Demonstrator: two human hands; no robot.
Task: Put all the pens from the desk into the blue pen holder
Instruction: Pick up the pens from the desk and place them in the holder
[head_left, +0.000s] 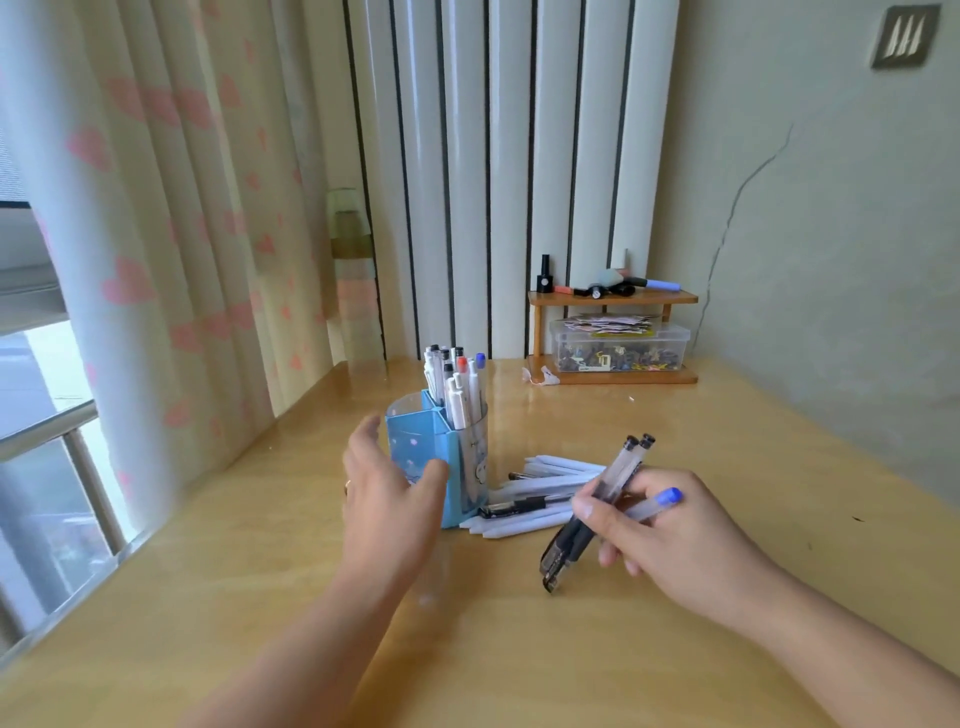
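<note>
The blue pen holder stands upright in the middle of the wooden desk, with several white pens upright in its clear right compartment. My left hand is open, fingers spread, cupped against the holder's left and front side. My right hand is shut on a bunch of three clear pens, two with black caps and one with a blue end; their lower tips touch the desk. A pile of loose white and black pens lies just right of the holder.
A small wooden shelf at the back right carries markers and a bottle, with a clear plastic box of small items under it. A heart-print curtain and a window rail hang at the left. A wall runs along the desk's right.
</note>
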